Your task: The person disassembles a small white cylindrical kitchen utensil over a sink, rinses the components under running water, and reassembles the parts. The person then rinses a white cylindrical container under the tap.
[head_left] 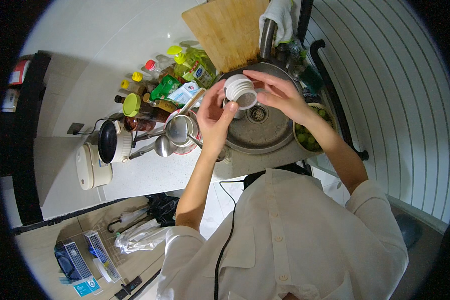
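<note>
Over the round steel sink (255, 144), both hands hold a white ribbed plastic fitting (237, 85) with a mesh disc at its lower end. My left hand (214, 112) grips it from the left, thumb at its lower edge and fingers curled behind. On the opposite side, my right hand (281, 95) has its fingertips at the upper right edge and near the mesh rim. A pale shape partly shows below the fitting; what it is I cannot tell. Behind the fitting lies the sink's drain strainer (257, 113).
A bowl of green fruit or vegetables (308, 138) stands right of the sink, under the faucet's (267, 37) side. Ladles (177, 129), a dish soap bottle (198, 69) and several sauce bottles crowd the left. A wooden cutting board (225, 33) leans on the wall.
</note>
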Action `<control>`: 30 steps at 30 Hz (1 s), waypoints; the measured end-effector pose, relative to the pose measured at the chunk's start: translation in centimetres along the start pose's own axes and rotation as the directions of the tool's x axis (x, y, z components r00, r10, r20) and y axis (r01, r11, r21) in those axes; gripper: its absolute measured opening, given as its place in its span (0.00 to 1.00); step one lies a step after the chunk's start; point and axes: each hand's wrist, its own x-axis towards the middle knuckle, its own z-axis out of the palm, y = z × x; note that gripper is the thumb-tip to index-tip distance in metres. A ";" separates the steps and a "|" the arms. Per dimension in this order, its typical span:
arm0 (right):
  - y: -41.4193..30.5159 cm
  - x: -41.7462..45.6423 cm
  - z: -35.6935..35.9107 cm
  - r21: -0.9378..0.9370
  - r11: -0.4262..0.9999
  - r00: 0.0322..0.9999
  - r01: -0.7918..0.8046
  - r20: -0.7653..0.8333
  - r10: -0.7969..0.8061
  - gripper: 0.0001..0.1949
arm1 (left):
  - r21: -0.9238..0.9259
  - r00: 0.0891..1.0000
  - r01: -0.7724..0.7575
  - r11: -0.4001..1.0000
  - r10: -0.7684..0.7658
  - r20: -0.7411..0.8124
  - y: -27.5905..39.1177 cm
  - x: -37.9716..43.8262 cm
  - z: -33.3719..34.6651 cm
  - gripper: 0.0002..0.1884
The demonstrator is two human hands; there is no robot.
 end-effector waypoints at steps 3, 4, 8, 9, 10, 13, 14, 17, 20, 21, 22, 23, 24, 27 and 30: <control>-0.9 0.0 0.1 -0.043 0.991 0.991 0.130 0.051 -0.127 0.27 | 0.092 0.994 -0.090 0.992 0.085 0.061 1.5 0.1 -0.2 0.27; -1.3 0.0 0.0 -0.054 0.988 0.987 0.145 0.073 -0.141 0.28 | 0.112 0.988 -0.104 0.988 0.090 0.124 1.7 0.2 -0.5 0.28; -2.4 0.3 -0.1 -0.072 0.982 0.979 0.177 0.116 -0.168 0.29 | 0.132 0.966 -0.184 0.974 0.154 0.210 2.3 0.3 -0.6 0.28; -2.6 0.3 0.0 -0.072 0.982 0.979 0.177 0.114 -0.168 0.29 | 0.115 0.966 -0.177 0.978 0.150 0.210 2.4 0.3 -0.7 0.28; -2.8 0.2 0.2 -0.079 0.979 0.978 0.186 0.114 -0.176 0.29 | 0.097 0.966 -0.170 0.981 0.146 0.211 2.4 0.3 -0.7 0.28; -3.3 0.1 0.5 -0.106 0.972 0.973 0.210 0.118 -0.197 0.29 | 0.066 0.962 -0.187 0.980 0.169 0.215 2.6 0.2 -0.6 0.28; -3.5 0.1 0.6 -0.119 0.969 0.971 0.217 0.123 -0.203 0.29 | 0.072 0.959 -0.198 0.978 0.178 0.220 2.7 0.1 -0.6 0.28; -3.7 0.0 0.7 -0.154 0.955 0.962 0.255 0.139 -0.234 0.29 | 0.082 0.952 -0.224 0.971 0.200 0.231 2.8 0.0 -0.6 0.28; -3.9 -0.1 0.8 -0.167 0.948 0.958 0.272 0.143 -0.250 0.29 | 0.066 0.949 -0.234 0.970 0.213 0.231 2.8 0.0 -0.6 0.28; -3.9 -0.1 0.8 -0.167 0.947 0.957 0.274 0.142 -0.252 0.29 | 0.057 0.948 -0.236 0.970 0.217 0.231 2.8 0.0 -0.6 0.28; -3.8 -0.1 0.8 -0.169 0.945 0.956 0.279 0.142 -0.256 0.29 | 0.049 0.947 -0.239 0.970 0.221 0.232 2.8 0.0 -0.6 0.28; -3.8 0.0 0.8 -0.170 0.944 0.955 0.284 0.143 -0.261 0.29 | 0.042 0.949 -0.232 0.972 0.216 0.229 2.8 0.0 -0.6 0.28; -3.8 0.0 0.8 -0.172 0.942 0.953 0.289 0.144 -0.266 0.29 | 0.036 0.951 -0.225 0.974 0.211 0.227 2.7 0.0 -0.6 0.28; -3.7 -0.1 0.7 -0.239 0.924 0.952 0.299 0.146 -0.271 0.29 | 0.046 0.949 -0.225 0.973 0.208 0.237 2.5 0.0 -0.6 0.28; -3.3 -0.1 0.7 -0.322 0.897 0.953 0.303 0.088 -0.291 0.28 | 0.080 0.963 -0.159 0.984 0.137 0.230 2.7 -0.2 -0.5 0.28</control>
